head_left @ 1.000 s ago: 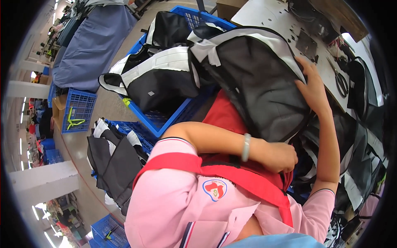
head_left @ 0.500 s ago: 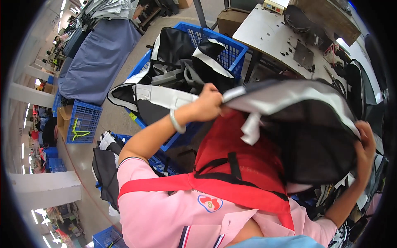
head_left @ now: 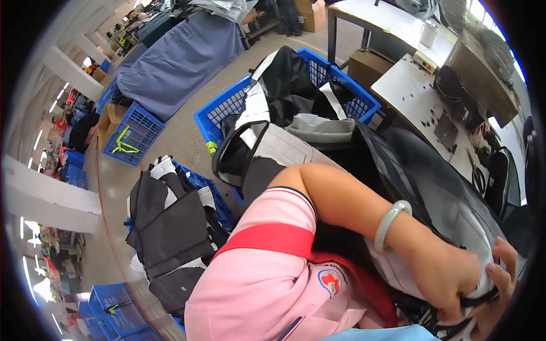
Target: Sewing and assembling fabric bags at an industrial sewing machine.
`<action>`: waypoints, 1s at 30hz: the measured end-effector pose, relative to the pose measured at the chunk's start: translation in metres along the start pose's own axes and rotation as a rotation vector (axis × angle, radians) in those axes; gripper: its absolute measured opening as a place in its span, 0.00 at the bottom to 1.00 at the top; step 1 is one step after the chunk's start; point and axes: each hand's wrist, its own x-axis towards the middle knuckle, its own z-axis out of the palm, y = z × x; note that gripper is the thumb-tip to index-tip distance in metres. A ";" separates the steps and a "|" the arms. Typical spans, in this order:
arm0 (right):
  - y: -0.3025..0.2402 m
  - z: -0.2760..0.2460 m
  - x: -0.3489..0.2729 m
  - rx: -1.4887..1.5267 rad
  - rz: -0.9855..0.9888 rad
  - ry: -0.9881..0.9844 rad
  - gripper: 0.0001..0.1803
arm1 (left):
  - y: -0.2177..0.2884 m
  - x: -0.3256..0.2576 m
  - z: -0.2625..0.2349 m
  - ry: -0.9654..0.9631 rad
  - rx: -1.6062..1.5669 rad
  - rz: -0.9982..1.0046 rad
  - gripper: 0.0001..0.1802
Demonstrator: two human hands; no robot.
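both hands lowered since earlier frame: left hand (head_left: 449, 278) and right hand (head_left: 500, 284) clamped together on black-grey bag (head_left: 449, 199); blue crate (head_left: 335, 85) behind.

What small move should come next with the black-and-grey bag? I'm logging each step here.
Probably draw the bag a little closer and flatten its edge: both the left hand and right hand pinch the same bunched rim at the lap, so the fabric is crumpled there.

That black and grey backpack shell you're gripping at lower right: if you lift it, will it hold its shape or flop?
Likely floppy: the backpack shell drapes and folds over the lap, and bunches where the left hand and right hand pinch it. Probably light for its bulk, as it looks like unstuffed fabric. Its smooth surface may slide somewhat.
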 end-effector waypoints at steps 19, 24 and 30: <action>0.050 0.068 0.052 0.006 0.305 0.276 0.08 | 0.008 0.012 -0.082 -0.332 0.688 -0.855 0.19; 0.084 0.041 0.092 0.044 0.242 0.421 0.11 | 0.025 0.011 -0.120 0.002 1.040 -0.575 0.12; 0.147 0.047 0.098 0.280 0.362 0.332 0.12 | -0.012 0.006 -0.145 0.093 1.331 -0.483 0.21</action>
